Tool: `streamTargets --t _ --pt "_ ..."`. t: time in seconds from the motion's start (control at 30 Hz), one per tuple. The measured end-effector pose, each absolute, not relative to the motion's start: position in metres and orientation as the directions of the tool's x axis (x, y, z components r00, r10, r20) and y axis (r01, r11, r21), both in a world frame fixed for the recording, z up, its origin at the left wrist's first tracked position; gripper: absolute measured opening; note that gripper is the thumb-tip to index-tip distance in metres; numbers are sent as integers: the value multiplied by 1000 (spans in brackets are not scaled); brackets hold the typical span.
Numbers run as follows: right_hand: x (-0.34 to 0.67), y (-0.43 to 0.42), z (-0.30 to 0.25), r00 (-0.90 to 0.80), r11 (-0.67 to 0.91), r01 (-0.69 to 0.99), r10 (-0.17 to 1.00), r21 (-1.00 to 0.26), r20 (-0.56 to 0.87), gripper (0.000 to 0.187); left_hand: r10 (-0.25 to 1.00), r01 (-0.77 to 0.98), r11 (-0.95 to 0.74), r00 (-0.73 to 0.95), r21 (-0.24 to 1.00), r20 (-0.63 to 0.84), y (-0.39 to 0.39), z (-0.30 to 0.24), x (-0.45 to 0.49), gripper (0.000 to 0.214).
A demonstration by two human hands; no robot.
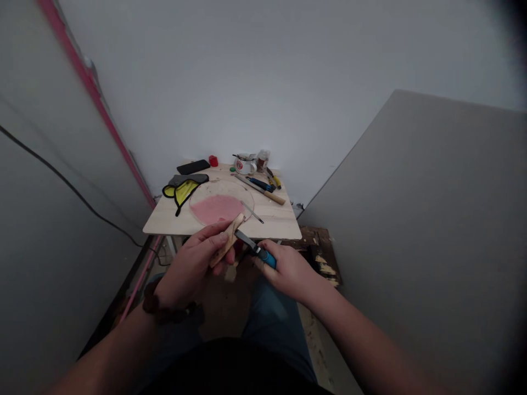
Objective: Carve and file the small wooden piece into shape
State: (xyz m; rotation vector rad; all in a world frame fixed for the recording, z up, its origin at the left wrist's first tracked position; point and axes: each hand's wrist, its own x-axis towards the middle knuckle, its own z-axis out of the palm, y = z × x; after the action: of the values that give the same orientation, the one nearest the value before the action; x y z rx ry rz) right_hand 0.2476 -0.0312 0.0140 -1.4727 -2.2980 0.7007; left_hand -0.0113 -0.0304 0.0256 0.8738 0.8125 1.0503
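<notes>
My left hand (201, 253) grips a small, pale piece of wood (237, 223), its thumb pressed on top and its fingers underneath. The wood is held at a slant above the near edge of the small table. My right hand (284, 269) is wrapped round the blue handle of a file (247, 240). The file's flat grey blade points up and left, with its tip against or very close to the wood's right side; whether they touch I cannot tell. Both hands are in front of the table, over my lap.
On the light wooden table (158, 222) lie a pink-marked round disc (216, 208), a yellow-grey cloth (185, 189), a black phone (193, 167), a white mug (242, 166), a wooden-handled file (274, 196) and other tools. A grey panel (411, 230) stands close on the right.
</notes>
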Motion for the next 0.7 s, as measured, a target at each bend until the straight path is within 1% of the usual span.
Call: streamTargets --t 0.13,0.27,0.33,0.4,0.47,0.53,0.63,0.7 --pt "247 -33 17 -478 357 642 878 -678 10 26 901 -473 344 410 811 -142 -30 26 -15 44" --pt "249 -33 14 -576 348 550 816 -760 -43 29 868 -528 401 481 748 -126 -31 31 -21 35" --pt "250 -31 12 -597 384 548 802 -743 -25 29 865 -541 402 490 738 -112 -32 33 -23 31" --pt "250 -31 12 -573 412 595 820 -690 -5 28 866 -532 392 488 750 -106 -32 35 -24 31" --pt "250 -31 15 -534 392 646 845 -655 -21 26 869 -509 382 482 772 -112 -32 35 -24 34" --pt "250 -32 20 -509 361 671 859 -648 -48 24 877 -486 371 464 791 -127 -31 33 -22 39" --pt "249 -35 28 -497 357 689 866 -630 -52 24 909 -442 326 390 836 -149 -31 29 -19 48" --pt "248 -36 30 -482 367 718 875 -591 -42 25 939 -373 257 314 892 -139 -32 28 -18 52"
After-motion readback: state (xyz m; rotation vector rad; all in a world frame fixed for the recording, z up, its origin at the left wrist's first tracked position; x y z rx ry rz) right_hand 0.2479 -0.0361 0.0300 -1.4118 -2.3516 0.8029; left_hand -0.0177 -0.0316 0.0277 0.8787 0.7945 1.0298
